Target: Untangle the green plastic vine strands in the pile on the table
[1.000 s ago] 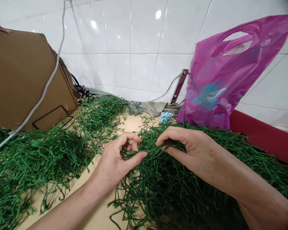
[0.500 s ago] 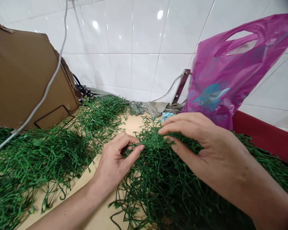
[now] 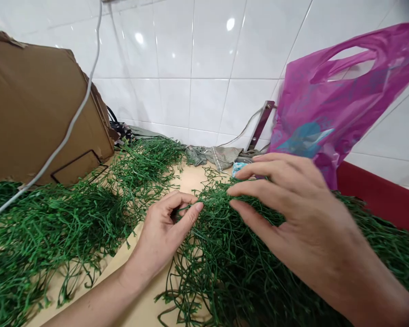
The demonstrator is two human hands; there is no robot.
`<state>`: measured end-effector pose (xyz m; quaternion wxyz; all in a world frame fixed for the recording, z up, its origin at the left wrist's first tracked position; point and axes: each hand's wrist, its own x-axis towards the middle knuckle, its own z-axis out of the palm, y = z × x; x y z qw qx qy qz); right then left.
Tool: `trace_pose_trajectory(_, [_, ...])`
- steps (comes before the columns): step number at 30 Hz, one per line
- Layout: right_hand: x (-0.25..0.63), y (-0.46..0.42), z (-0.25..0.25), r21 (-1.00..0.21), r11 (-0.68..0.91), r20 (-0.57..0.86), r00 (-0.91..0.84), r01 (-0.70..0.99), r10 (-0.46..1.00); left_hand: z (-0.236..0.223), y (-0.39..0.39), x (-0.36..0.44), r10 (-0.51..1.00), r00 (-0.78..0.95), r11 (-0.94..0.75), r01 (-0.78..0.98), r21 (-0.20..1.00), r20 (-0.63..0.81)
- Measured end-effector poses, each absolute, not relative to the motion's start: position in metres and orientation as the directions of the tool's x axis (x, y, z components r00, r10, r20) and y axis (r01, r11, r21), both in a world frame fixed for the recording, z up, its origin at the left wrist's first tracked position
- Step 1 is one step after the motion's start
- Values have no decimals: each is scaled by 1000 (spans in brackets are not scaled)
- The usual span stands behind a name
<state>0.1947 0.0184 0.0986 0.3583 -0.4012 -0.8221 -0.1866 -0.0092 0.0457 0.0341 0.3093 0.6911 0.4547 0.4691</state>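
Thumb and fingertips of my left hand (image 3: 168,227) are pinched on a thin green plastic stem (image 3: 202,200), part of an artificial plant sprig. My right hand (image 3: 293,213) hovers just to the right, thumb and fingers apart, its tips close to the sprig's branching end. I see nothing held in it. Below both hands spreads a tangled heap of green plastic stems (image 3: 221,259) with small forked tips. My right hand and forearm hide part of this heap.
More green stems (image 3: 71,218) cover the left side of the tan tabletop (image 3: 139,290). A cardboard box (image 3: 44,113) with a white cable (image 3: 71,125) across it stands at left. Grey cloth (image 3: 221,156) lies by the tiled wall. At right are a purple plastic bag (image 3: 327,104) and a red surface (image 3: 378,195).
My right hand's thumb and fingers have spread a little, and the hand has drawn slightly right. My left hand keeps its pinch. The whole view has shifted slightly.
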Motion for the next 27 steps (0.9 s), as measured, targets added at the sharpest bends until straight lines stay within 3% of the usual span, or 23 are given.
trace_pose_trajectory(9, [187, 32, 71, -122, 662, 633, -456, 739, 626, 38, 46, -9, 961, 206, -227, 220, 949, 182])
trace_pose_trajectory(12, [190, 33, 72, -287, 643, 570, -412, 711, 710, 40, 46, -9, 956, 217, -241, 197, 950, 198])
trace_pose_trajectory(17, [199, 34, 76, -627, 490, 336, -358, 605, 871, 43, 45, -9, 947, 237, -264, 199, 944, 215])
trace_pose_trajectory(22, [201, 31, 79, -618, 478, 285, -388, 625, 876, 38, 45, -9, 942, 261, -271, 226, 936, 210])
trace_pose_trajectory(27, [194, 34, 73, -555, 501, 438, -279, 664, 855, 34, 43, -6, 908, 316, -356, 233, 905, 276])
